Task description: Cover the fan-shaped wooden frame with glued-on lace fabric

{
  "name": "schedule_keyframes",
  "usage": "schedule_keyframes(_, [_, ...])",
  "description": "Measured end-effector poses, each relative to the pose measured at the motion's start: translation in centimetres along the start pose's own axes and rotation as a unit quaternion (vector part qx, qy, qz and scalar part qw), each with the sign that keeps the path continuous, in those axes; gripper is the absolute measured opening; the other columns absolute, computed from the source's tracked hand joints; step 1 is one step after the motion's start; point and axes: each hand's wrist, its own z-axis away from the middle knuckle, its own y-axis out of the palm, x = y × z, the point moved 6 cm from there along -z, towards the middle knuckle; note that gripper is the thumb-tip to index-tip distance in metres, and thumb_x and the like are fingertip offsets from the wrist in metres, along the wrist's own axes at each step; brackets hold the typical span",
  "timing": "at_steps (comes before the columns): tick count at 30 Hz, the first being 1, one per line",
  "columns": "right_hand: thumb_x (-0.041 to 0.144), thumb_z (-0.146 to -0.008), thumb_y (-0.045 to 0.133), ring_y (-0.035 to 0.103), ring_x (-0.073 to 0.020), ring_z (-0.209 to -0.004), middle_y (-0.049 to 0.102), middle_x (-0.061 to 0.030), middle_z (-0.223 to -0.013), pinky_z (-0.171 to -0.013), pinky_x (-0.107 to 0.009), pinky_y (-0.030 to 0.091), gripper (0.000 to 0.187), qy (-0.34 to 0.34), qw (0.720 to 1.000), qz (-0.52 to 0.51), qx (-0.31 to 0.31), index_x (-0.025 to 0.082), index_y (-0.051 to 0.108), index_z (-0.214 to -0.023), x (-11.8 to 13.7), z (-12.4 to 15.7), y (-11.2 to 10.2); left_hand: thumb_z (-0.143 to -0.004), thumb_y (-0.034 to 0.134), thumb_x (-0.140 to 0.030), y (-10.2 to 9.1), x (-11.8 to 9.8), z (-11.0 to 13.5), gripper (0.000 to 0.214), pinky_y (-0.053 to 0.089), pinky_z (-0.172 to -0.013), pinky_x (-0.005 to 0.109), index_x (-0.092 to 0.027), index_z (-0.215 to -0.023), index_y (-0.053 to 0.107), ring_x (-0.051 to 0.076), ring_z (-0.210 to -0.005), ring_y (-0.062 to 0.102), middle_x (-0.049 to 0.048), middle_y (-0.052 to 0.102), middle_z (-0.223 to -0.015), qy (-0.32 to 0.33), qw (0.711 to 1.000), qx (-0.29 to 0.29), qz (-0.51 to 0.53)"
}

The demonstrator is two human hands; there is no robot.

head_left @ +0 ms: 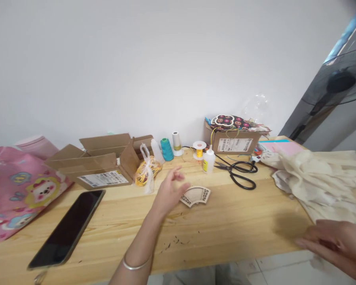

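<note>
My left hand point(171, 189) hovers over the middle of the table, fingers loosely curved and apart, with nothing in it. Just right of it lies a flat, fan-shaped wooden piece point(196, 195) with cut-out lattice ends; the fingertips partly overlap its left end in view, and whether they touch it I cannot tell. My right hand point(338, 245) is at the lower right, by the table's front edge, somewhat blurred. Its fingers stretch leftward and I see nothing held. Behind the wooden piece stand a glue bottle point(208, 161) and black-handled scissors point(235, 171) lying open.
A phone point(68, 227) and a pink patterned bag point(23, 194) lie left. Along the wall are an open carton point(106, 164), bagged yellow cord point(148, 172), teal thread point(166, 149), a yellow-thread spool point(199, 150) and a filled box point(235, 141). Cream cloth point(320, 178) covers the right.
</note>
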Motion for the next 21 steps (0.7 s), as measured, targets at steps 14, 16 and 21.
schedule_keyframes(14, [0.036,-0.073,0.055,0.058,-0.0246,-0.090,0.065,-0.0099,-0.097,-0.075,-0.038,0.046,0.041,-0.080,0.985,-0.106,0.111,0.016,0.056,-0.110,12.2,-12.3,9.0,-0.066,0.057,-0.019,2.8,-1.4,1.3,0.075,0.036,-0.091,0.040,-0.021,-0.133,0.024,0.023,-0.102,0.050,0.0086,0.055,-0.115,0.127,0.942,0.184,-0.250])
schedule_keyframes(16, [0.037,-0.074,0.052,0.060,-0.0225,-0.081,0.066,-0.0085,-0.091,-0.070,-0.036,0.046,0.041,-0.049,0.976,-0.174,0.118,0.018,0.055,-0.110,12.4,-13.7,10.5,-0.067,0.056,-0.016,2.6,-1.5,1.2,0.075,0.037,-0.090,0.039,-0.022,-0.134,0.022,0.023,-0.105,0.048,0.0093,0.051,-0.119,0.149,0.946,0.159,-0.239])
schedule_keyframes(21, [0.030,-0.067,0.058,0.057,-0.0140,-0.057,0.063,0.0001,-0.065,-0.054,-0.026,0.043,0.038,0.040,0.887,-0.444,0.120,0.015,0.056,-0.101,11.9,-15.3,13.0,-0.068,0.057,-0.014,1.7,-0.9,0.6,0.074,0.031,-0.097,0.040,-0.026,-0.133,0.024,0.022,-0.117,0.040,0.0090,0.042,-0.129,0.146,0.973,0.103,-0.143])
